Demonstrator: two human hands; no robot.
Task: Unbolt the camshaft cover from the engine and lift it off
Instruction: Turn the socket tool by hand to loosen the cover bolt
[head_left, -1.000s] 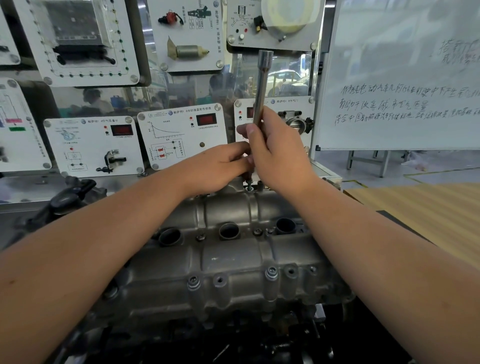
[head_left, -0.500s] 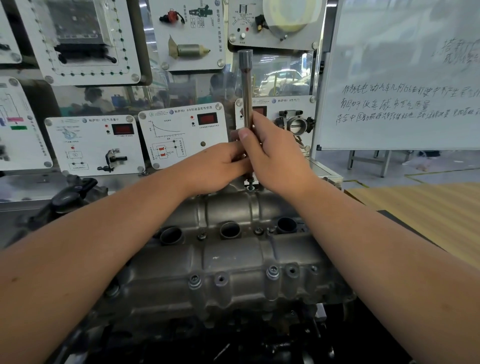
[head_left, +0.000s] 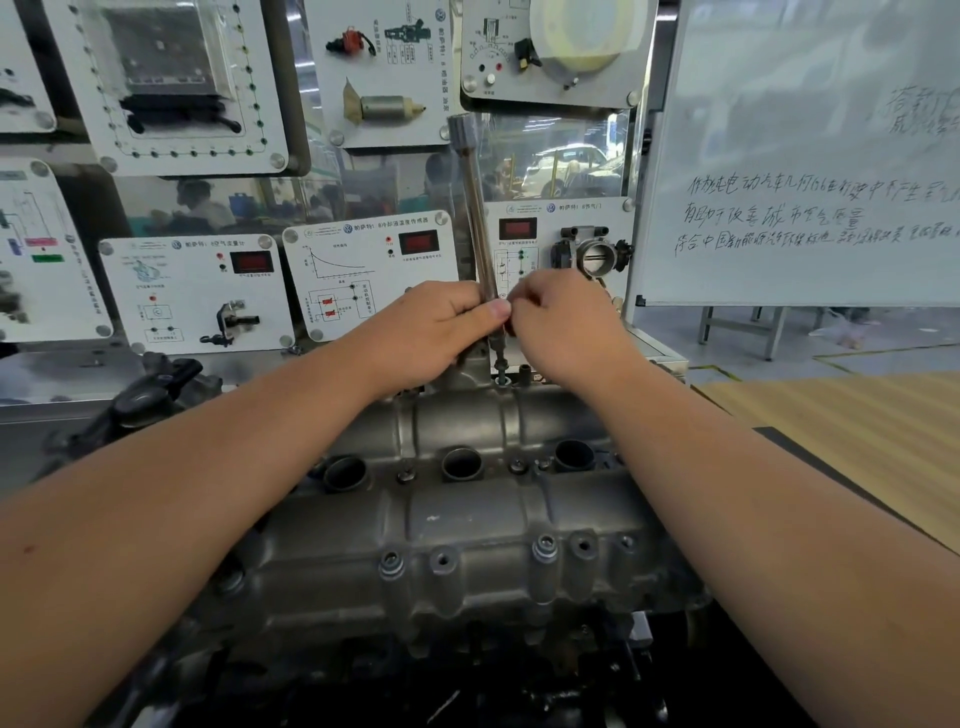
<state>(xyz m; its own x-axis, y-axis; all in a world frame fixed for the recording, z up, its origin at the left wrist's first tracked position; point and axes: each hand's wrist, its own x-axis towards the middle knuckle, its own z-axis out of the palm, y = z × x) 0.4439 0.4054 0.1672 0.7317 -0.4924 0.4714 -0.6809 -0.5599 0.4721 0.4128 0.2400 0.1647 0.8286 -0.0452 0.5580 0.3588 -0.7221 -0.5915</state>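
The grey cast camshaft cover (head_left: 467, 525) lies across the engine in front of me, with three round plug wells along its middle and bolts along its near edge. A long steel socket driver (head_left: 475, 208) stands almost upright over a bolt (head_left: 501, 361) at the cover's far edge, leaning a little left at the top. My left hand (head_left: 436, 330) grips the lower shaft, thumb across it. My right hand (head_left: 563, 322) pinches the same shaft from the right side. The tool's lower tip is partly hidden by my fingers.
White training panels (head_left: 363, 270) with red displays and sensors stand behind the engine. A whiteboard (head_left: 805, 156) with handwriting is at the right, above a wooden surface (head_left: 857, 426). A black engine part (head_left: 140, 400) sits at the cover's far left.
The driver's top has swung from leaning right to leaning slightly left. My right hand has slid from wrapping the shaft to pinching it from the right. My left thumb now lies across the shaft.
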